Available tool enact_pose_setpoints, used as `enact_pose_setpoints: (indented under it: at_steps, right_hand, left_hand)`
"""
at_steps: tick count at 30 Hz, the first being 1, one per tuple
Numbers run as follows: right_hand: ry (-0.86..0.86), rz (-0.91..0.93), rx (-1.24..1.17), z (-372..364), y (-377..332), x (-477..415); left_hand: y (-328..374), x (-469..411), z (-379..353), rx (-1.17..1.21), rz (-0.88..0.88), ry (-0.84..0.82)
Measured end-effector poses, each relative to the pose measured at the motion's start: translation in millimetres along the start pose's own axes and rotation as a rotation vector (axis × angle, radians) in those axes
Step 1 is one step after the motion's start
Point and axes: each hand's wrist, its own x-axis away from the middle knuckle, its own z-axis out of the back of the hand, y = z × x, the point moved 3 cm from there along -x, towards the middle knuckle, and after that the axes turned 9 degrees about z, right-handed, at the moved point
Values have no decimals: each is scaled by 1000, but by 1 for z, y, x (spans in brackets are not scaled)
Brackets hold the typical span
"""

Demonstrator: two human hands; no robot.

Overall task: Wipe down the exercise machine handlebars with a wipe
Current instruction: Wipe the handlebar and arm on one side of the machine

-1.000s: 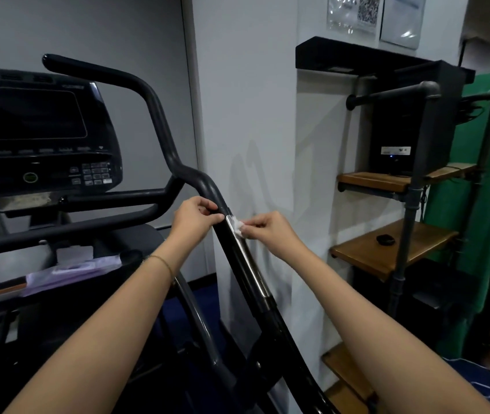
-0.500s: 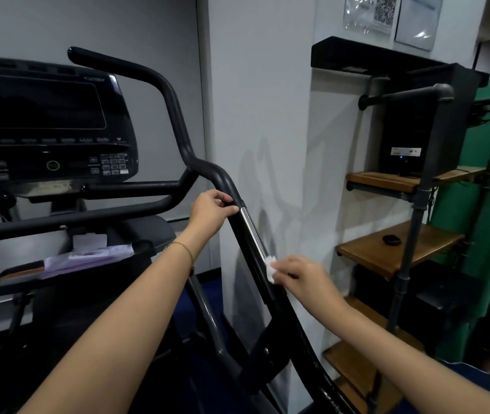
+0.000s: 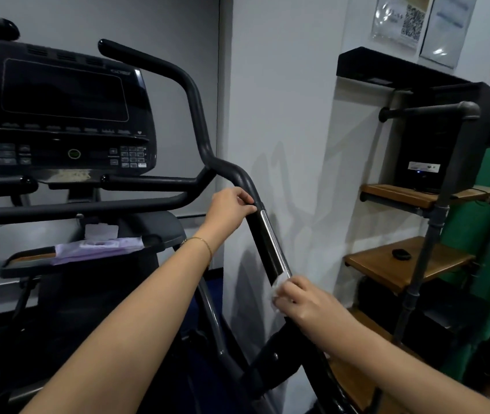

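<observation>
The black right handlebar (image 3: pixel 263 243) of the exercise machine slopes down toward me, with a silver sensor strip along its top. My left hand (image 3: pixel 230 207) grips the bar just above the strip's upper end. My right hand (image 3: pixel 306 300) holds a small white wipe (image 3: pixel 278 286) against the bar at the strip's lower end, fingers curled round wipe and bar. Most of the wipe is hidden under my fingers.
The machine's console (image 3: pixel 58 115) stands at the left, with a purple wipe packet (image 3: pixel 97 246) on the tray below it. A white wall (image 3: pixel 282 115) runs close to the bar's right side. Wooden shelves on a pipe frame (image 3: pixel 402 261) stand further right.
My right hand has slid the wipe down the handlebar from the strip's top to its lower end. My left hand stayed gripping the bar near the bend.
</observation>
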Motion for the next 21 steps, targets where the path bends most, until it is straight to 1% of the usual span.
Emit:
enact_pose_setpoints:
  at_steps: [2, 4, 6, 8, 10, 11, 12, 14, 15, 16, 18, 19, 20, 21]
  right_hand:
    - [-42, 65, 45, 6, 18, -24]
    - [-5, 77, 75, 8, 44, -61]
    - [22, 9, 89, 11, 64, -96]
    - [13, -81, 65, 10, 75, -117]
    - [59, -76, 80, 12, 73, -117]
    - [83, -36, 86, 14, 66, -108]
    - [64, 1, 75, 16, 55, -95]
    - [-56, 48, 56, 17, 28, -57]
    - [-128, 37, 20, 19, 18, -40]
    - [-212, -27, -84, 21, 11, -27]
    - [-274, -233, -343, 30, 12, -24]
    - [-250, -339, -492, 34, 14, -28]
    - [-186, -431, -597, 37, 17, -35]
    - [-115, -511, -666, 38, 19, -43]
  left_hand:
    - [4, -2, 4, -66, -44, 5]
    - [6, -5, 8, -103, -63, -9]
    - [8, -7, 10, -121, -74, -19]
    - [8, -7, 10, -137, -76, -13]
    - [3, -4, 11, -98, -48, -28]
    - [-2, -1, 12, -24, -13, -50]
    - [-8, 5, 13, 91, 33, -72]
    - [-28, 31, 13, 375, 166, -84]
    - [-42, 50, 11, 504, 240, -81]
    - [-56, 70, 7, 619, 316, -93]
    - [-83, 110, -7, 788, 450, -167]
    - [-92, 127, -14, 871, 491, -231]
    - [-95, 141, -20, 952, 499, -309]
    - [-95, 149, -26, 1009, 474, -383]
